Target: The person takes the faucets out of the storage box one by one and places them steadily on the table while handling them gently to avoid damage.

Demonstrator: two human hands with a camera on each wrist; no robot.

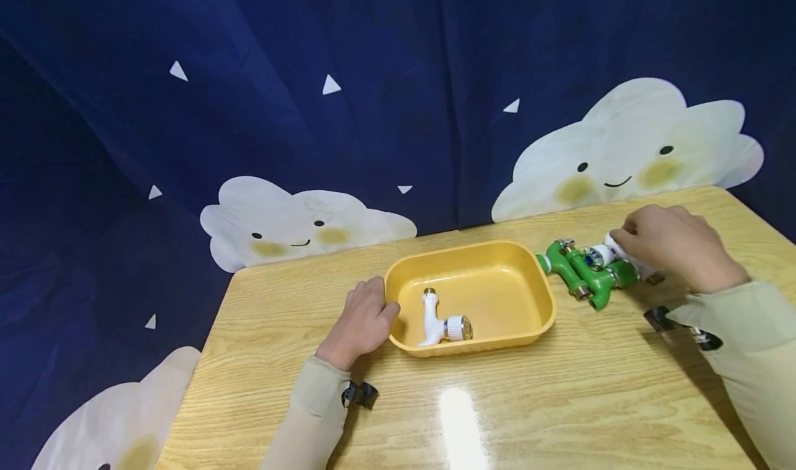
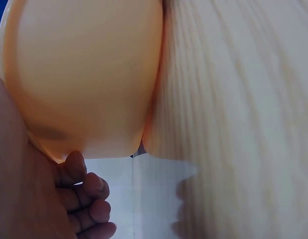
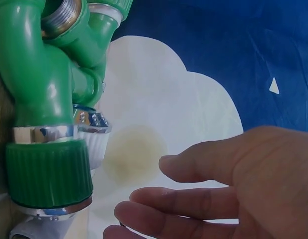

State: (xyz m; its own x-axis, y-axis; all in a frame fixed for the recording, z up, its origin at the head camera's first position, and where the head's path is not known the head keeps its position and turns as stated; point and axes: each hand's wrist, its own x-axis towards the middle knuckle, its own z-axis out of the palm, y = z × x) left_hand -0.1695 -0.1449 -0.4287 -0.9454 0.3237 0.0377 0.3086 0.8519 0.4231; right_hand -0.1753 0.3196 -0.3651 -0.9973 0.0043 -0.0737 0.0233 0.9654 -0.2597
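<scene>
My left hand (image 1: 363,318) holds the left end of a yellow plastic basin (image 1: 469,249), thumb at the rim. In the left wrist view its curled fingers (image 2: 96,211) lie by the basin's outer wall (image 2: 89,79). A white tap (image 1: 433,321) with a ribbed knob lies inside the basin. My right hand (image 1: 674,242) is over the right side of a pile of green taps (image 1: 566,266) and white taps (image 1: 612,247). In the right wrist view, thumb and fingers (image 3: 168,204) are spread apart with nothing between them, beside a green tap (image 3: 49,174).
The piled taps lie on the wooden table (image 1: 560,401) against the basin's right end. Behind the table hangs a dark blue curtain (image 1: 385,34) with smiling clouds and white triangles. Dark wrist gear (image 1: 359,394) sits at each cuff.
</scene>
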